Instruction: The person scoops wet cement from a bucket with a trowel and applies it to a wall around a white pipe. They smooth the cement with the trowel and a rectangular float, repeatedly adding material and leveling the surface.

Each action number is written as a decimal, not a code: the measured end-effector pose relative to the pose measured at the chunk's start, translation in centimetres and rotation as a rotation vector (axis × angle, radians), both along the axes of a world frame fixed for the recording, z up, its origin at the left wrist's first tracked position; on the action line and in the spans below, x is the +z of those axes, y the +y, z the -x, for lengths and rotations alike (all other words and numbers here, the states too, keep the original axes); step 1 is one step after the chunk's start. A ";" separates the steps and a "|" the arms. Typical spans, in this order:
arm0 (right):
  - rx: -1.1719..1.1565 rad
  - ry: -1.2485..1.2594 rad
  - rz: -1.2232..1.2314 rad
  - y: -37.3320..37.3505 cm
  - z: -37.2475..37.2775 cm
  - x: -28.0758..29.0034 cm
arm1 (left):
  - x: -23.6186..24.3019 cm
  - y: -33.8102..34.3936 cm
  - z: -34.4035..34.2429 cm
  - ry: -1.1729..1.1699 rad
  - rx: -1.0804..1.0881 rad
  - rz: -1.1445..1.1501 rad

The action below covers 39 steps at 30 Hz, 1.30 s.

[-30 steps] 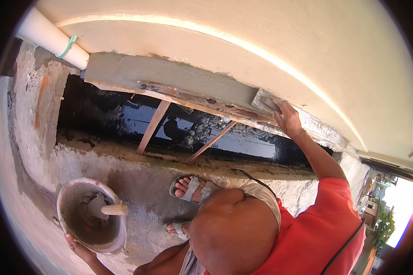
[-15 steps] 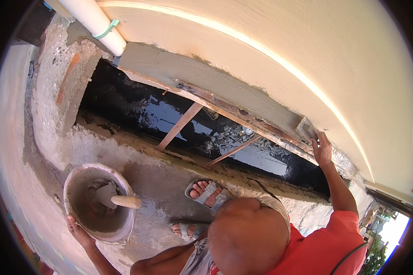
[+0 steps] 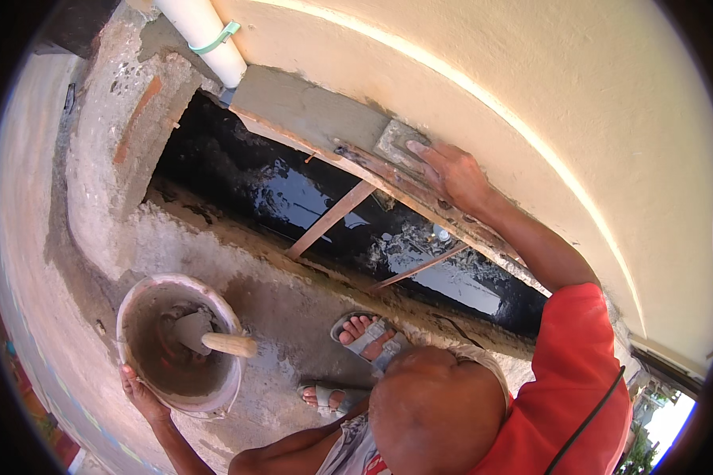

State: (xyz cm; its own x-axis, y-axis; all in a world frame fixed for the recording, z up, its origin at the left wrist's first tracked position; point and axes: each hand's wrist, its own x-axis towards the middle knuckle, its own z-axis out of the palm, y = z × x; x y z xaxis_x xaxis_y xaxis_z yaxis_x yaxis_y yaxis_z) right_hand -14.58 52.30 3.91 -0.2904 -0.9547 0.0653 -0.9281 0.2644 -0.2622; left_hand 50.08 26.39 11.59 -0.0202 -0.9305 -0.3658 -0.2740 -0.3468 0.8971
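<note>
My right hand (image 3: 455,176) is closed on a small, flat, mortar-smeared float (image 3: 394,144). The float lies on the grey mortar strip (image 3: 309,104) along the foot of the cream wall. My left hand (image 3: 144,397) grips the outer side of a pale bucket (image 3: 125,324), fingers against its rim. Wet grey mortar (image 3: 162,368) fills the lower part of the bucket. A trowel (image 3: 230,344) with a wooden handle rests in it, its blade partly sunk in the mix.
An open drain with dark water (image 3: 293,194) runs between the ledge and my sandalled feet. Wooden struts (image 3: 333,218) span it, and a board (image 3: 420,194) edges the mortar strip. A white pipe (image 3: 206,39) comes down at the upper left, beside rough concrete (image 3: 111,174).
My right hand has slid the float leftward along the mortar strip, from its right end toward the middle. My left hand stays on the bucket. The view has shifted slightly.
</note>
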 end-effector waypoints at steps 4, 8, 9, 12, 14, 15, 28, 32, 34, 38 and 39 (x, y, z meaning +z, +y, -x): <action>0.025 0.012 -0.089 0.9 -0.1 -0.2 | 0.0 -0.1 -0.1 0.030 0.027 -0.016; -0.036 0.028 -0.238 3.6 0.0 -0.2 | 0.5 0.0 1.1 0.048 0.056 -0.025; -0.033 0.022 -0.198 4.3 -0.1 0.0 | 0.4 -0.1 1.1 0.035 0.070 -0.020; -0.035 0.000 -0.112 6.8 -0.2 0.5 | 0.3 -0.1 0.6 0.012 0.079 -0.012; -0.050 -0.014 -0.097 9.0 0.0 0.5 | 0.3 -0.1 0.7 0.020 0.039 -0.016; -0.064 -0.003 -0.127 10.1 0.2 0.4 | 0.4 -0.1 0.9 0.030 0.032 -0.020; -0.398 0.031 -0.307 31.7 0.9 2.4 | -0.1 -0.1 0.1 0.095 0.044 -0.033; -0.434 -0.030 -0.249 31.9 0.3 5.1 | -0.2 0.0 0.3 0.053 0.137 0.016; -0.356 -0.048 -0.156 28.2 -0.4 6.0 | -0.4 -0.2 -0.1 0.074 0.109 0.000; -0.193 -0.065 -0.030 15.7 -0.5 4.8 | -0.6 -0.6 -0.3 0.091 0.026 -0.004; -0.170 -0.073 -0.021 13.1 -0.4 3.8 | -0.5 -0.5 -0.3 0.081 0.017 0.009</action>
